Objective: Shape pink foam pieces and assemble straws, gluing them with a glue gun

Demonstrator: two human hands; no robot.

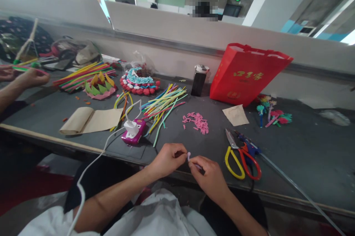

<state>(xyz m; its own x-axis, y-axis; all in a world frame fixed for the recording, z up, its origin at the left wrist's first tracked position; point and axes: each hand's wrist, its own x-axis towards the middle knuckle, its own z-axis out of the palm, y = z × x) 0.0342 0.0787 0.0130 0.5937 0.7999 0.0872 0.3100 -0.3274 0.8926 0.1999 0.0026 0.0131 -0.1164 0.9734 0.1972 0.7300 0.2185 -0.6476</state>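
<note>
A short lilac pipe-cleaner piece [189,155], curled at its top, is pinched between my two hands at the table's front edge. My left hand [168,160] has thumb and forefinger closed beside its upper end. My right hand [208,177] is closed around its lower part, and a lilac end shows between the fingers. Beyond my hands lies a pile of short pink pieces [200,123]. To the right are scissors [234,154] with one yellow and one red handle, lying against a blue glue gun [251,149] with a long clear glue stick.
Loose colored pipe cleaners [166,103] lie behind a purple power socket [134,132] with a white cable. Farther back stand a dark bottle [198,81] and a red paper bag [246,75]. Brown paper [102,120] lies left. Another person's hand [33,79] holds colored stems at far left.
</note>
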